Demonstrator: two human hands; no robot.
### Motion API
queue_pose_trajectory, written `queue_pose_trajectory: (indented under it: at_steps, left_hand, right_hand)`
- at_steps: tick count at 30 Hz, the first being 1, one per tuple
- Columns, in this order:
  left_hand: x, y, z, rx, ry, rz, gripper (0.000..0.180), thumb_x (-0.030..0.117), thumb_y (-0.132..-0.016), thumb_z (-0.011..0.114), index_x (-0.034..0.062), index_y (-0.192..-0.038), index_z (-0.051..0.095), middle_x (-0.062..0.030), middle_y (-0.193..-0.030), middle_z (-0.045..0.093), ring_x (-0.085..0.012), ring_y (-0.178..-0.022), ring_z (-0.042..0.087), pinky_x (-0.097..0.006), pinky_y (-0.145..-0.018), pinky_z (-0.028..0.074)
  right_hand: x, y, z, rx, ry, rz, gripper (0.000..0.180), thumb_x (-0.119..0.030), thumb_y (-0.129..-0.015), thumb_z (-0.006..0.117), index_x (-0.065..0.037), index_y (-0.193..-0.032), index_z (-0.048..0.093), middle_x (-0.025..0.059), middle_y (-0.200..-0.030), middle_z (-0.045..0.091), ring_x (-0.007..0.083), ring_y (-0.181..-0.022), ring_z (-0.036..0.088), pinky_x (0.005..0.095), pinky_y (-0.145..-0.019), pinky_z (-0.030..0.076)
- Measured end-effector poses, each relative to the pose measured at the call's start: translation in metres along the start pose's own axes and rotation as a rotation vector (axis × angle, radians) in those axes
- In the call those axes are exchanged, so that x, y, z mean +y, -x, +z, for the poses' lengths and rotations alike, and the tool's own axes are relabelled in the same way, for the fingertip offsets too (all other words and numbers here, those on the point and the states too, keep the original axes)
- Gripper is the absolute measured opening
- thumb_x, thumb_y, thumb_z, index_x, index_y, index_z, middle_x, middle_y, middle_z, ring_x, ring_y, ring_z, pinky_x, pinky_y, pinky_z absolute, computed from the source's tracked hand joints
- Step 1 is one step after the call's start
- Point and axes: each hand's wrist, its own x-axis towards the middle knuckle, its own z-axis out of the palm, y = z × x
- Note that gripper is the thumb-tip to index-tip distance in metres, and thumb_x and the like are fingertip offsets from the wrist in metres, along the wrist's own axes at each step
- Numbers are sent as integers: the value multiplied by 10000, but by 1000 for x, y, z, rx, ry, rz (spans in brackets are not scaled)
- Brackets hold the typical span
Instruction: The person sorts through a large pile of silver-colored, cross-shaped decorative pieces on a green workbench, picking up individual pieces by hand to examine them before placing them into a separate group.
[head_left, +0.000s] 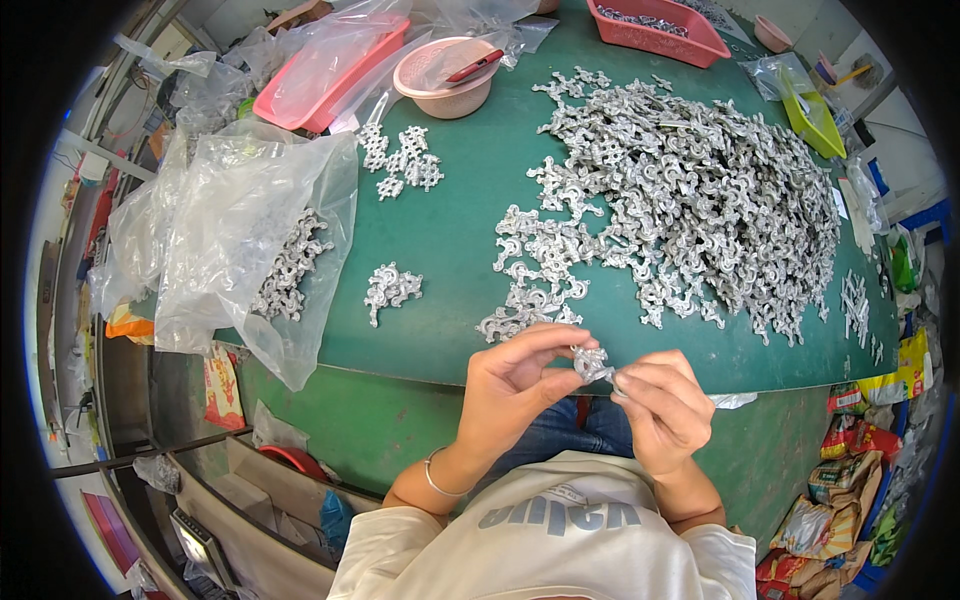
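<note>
Left hand (512,388) and right hand (665,408) together pinched a small silvery metal part (592,364) by the near edge of the green surface (450,270); a large heap of similar parts (720,190) lay farther off, rightward.

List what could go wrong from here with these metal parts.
The small metal piece pinched between the left hand and the right hand might slip and drop, since it is held by the near edge of the table.
The clear plastic bag overhangs that edge; if snagged, it could drag along the parts in or under it.
</note>
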Motion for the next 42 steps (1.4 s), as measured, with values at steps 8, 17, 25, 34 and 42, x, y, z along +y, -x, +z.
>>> queue_pose_trajectory:
  at_steps: [8,17,25,34,42]
  left_hand:
    - [5,1,3,-14,112,-31,330,-106,-784,540,-98,-1110,490,-184,-1128,496,-230,-1041,503,-355,-879,459]
    - [7,1,0,-44,81,-52,347,-138,-785,502,-88,-1128,492,-180,-1149,493,-203,-1059,486,-308,-844,451]
    - [-1,2,2,55,61,-87,323,-81,-824,493,-76,-1146,483,-154,-1076,550,-198,-1003,539,-282,-835,457]
    - [-2,6,-35,350,-166,-107,261,-41,-842,474,-51,-1101,504,-113,-938,589,-152,-833,585,-270,-719,499]
    - [-29,19,-29,273,399,-374,184,96,-887,424,-6,-1026,486,-66,-778,505,-176,-642,530,-278,-589,457]
  right_hand:
    - [-1,0,-2,-8,48,-38,243,99,-573,686,41,-805,642,137,-792,617,248,-692,556,303,-599,458]
    - [-1,1,-2,-12,62,-30,247,101,-604,679,41,-839,628,134,-827,618,246,-706,555,308,-624,455]
    - [9,7,11,-38,116,-56,263,96,-603,684,39,-855,633,124,-840,613,250,-716,553,310,-624,458]
    - [40,3,23,-109,11,349,201,31,-694,634,24,-894,625,128,-852,616,242,-745,564,299,-672,450]
    - [81,-5,41,-132,379,230,216,-17,-727,615,25,-937,588,159,-915,576,299,-841,523,363,-749,418]
